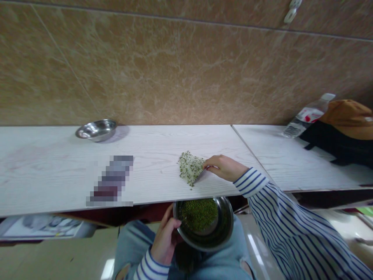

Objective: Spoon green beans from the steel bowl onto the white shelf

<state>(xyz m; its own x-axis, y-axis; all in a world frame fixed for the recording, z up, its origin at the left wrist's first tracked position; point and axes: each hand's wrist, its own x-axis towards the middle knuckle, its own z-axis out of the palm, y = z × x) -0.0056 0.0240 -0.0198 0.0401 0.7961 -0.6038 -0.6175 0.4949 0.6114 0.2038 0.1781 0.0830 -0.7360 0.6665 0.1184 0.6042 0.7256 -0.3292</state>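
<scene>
My left hand (166, 236) is closed on the rim of a steel bowl (226, 233), which is tilted over my lap just below the table's front edge. Green beans (201, 214), small like mung beans, cover much of the bowl's bottom. On the white table lies a loose patch of white grains mixed with green beans (189, 167). At the right side of this patch, my right hand (223, 166) pinches a thin flat piece (198, 178) whose edge touches the grains. Its exact kind is hard to make out.
Another steel bowl (97, 131) stands at the back left, by the wall. A blurred-out flat object (112, 181) lies left of the grains. To the right, a plastic water bottle (305, 116) leans on a black and brown bag (346, 128). A seam crosses the table (151, 155).
</scene>
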